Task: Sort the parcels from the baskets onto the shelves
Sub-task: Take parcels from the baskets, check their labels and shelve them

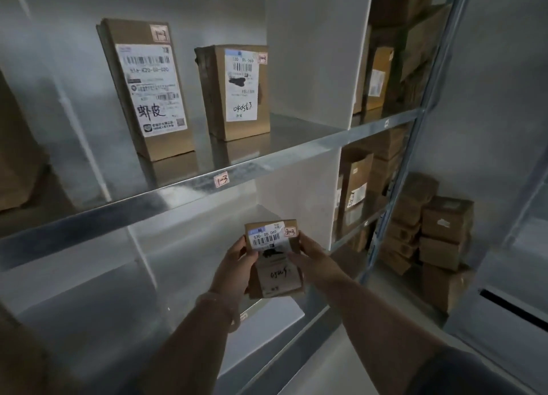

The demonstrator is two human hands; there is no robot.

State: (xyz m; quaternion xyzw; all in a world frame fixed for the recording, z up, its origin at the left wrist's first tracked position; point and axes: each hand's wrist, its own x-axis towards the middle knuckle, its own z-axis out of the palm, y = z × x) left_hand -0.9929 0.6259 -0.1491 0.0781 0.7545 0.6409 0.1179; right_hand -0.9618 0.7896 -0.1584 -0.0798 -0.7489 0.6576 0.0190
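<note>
A small brown cardboard parcel [274,256] with a white barcode label and a pink tag marked 2-3 stands upright in the bay under the metal shelf [166,193] tagged 1-3. My left hand [235,264] grips its left side and my right hand [314,258] grips its right side. Above, on the 1-3 shelf, a tall labelled parcel [148,89] and a shorter one [237,92] stand upright, both tagged 1-3.
A white divider panel [314,53] closes the bay on the right. Beyond it, more brown boxes [382,77] fill the neighbouring shelves, and several boxes [436,234] are stacked on the floor at the right. A brown parcel [17,157] shows at the left edge.
</note>
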